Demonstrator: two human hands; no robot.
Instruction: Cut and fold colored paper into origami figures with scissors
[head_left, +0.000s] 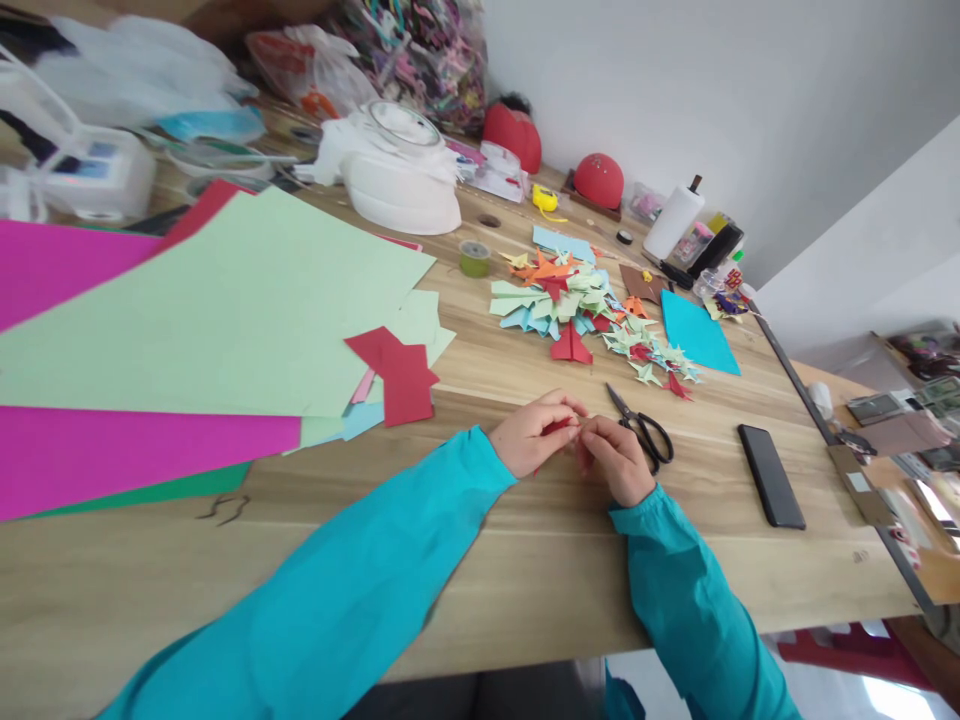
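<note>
My left hand (534,433) and my right hand (615,458) meet over the wooden table (525,560), fingers pinched together on a small red paper piece (561,427) that mostly hides between them. Both arms wear teal sleeves. Black scissors (642,428) lie shut just beyond my right hand. A heap of folded paper shapes (581,305) in green, blue, orange and red sits farther back.
Large green, pink and red paper sheets (202,310) fan over the left half. Red paper offcuts (397,372) lie at their edge. A black phone (770,488) lies at the right, a blue sheet (697,332) beyond it. White containers and bags crowd the back.
</note>
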